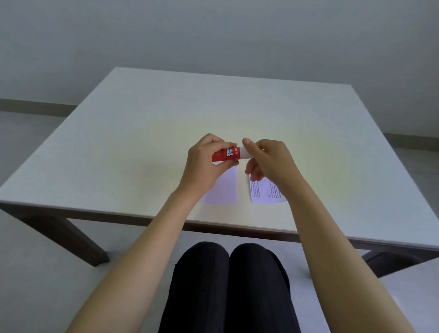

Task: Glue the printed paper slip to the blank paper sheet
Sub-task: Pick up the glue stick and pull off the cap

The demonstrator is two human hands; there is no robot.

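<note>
a pale desk [124, 135] on dark legs fills the middle of the view, with a grey wall [226, 27] behind it at 12 o'clock and the person's dark trousers [227, 301] at 6 o'clock below its near edge. two bare forearms reach in from 7 and 5 o'clock and meet above the desk's centre. the blank sheet [224, 188] lies flat on the desk, partly hidden by the left wrist, and the printed slip [262, 193] lies just beside it at 3 o'clock, apart from it, its upper part covered by the right hand. the left hand [204, 162] has its fingers curled closed around the red body of the glue stick [226, 154], held nearly level above the papers. the right hand [270, 160] pinches the stick's white cap end [246, 154] between thumb and fingers, at 3 o'clock from the red body. whether the cap is still seated cannot be told.
</note>
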